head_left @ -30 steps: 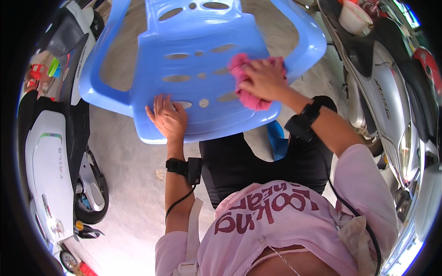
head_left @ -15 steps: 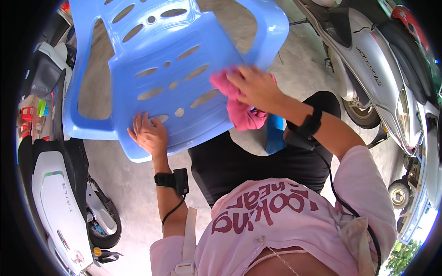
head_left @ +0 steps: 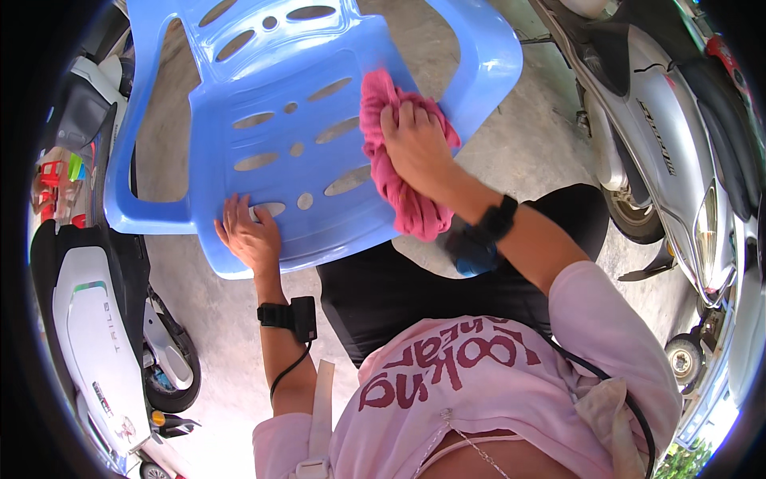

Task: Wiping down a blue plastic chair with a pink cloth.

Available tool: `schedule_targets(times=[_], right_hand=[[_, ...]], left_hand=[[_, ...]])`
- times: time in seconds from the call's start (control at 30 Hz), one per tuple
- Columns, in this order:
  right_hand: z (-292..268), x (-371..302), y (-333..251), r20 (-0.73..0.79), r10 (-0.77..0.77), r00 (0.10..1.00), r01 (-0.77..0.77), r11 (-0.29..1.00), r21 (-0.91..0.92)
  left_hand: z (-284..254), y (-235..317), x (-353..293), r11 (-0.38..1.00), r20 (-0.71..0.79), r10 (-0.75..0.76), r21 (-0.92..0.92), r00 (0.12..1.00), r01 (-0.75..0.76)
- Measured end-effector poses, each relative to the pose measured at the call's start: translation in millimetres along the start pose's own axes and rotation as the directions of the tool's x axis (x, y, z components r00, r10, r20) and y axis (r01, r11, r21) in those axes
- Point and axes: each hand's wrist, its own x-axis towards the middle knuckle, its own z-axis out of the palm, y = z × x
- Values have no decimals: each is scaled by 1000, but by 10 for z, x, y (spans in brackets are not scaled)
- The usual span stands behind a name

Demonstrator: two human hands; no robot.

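A blue plastic armchair [head_left: 271,188] with oval and round holes in its seat and back stands in front of me. My left hand [head_left: 249,233] lies on the front left corner of the seat, its fingers stretched out flat on the plastic. On the right side of the seat, my right hand [head_left: 416,148] is closed over a crumpled pink cloth [head_left: 399,203] and presses it against the seat's edge. Part of the cloth hangs past that edge toward my knee. The fingertips of my right hand sink into its folds.
To the left a white scooter [head_left: 100,343] is parked, with a dark grey one beyond it. A silver motorbike [head_left: 662,144] stands close on the right. The chair's right armrest [head_left: 487,64] rises beside my right hand. Grey concrete floor [head_left: 215,319] lies below.
My right hand has shifted slightly left with the pink cloth, which now lies more stretched along the seat's right edge. The left hand keeps its place on the seat corner.
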Motion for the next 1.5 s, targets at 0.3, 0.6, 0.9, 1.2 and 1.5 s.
schedule_targets(times=[0.3, 0.6, 0.9, 1.2, 1.5], right_hand=[[-279, -36, -314, 359, -55, 932, -339, 227, 913], [-1025, 689, 421, -362, 321, 875, 143, 543, 827], [134, 45, -434, -113, -106, 988, 141, 921, 363], [-575, -138, 373, 397, -101, 912, -263, 598, 757], [-489, -293, 753, -482, 428, 764, -209, 872, 442]], left_hand=[[-22, 45, 31, 1000, 11, -4, 3, 1000, 4], [-26, -8, 27, 1000, -10, 15, -4, 1000, -15], [-25, 35, 36, 999, 5, 45, 15, 999, -45], [13, -34, -11, 999, -19, 36, -40, 999, -36], [-10, 20, 23, 997, -29, 41, -59, 999, -43]])
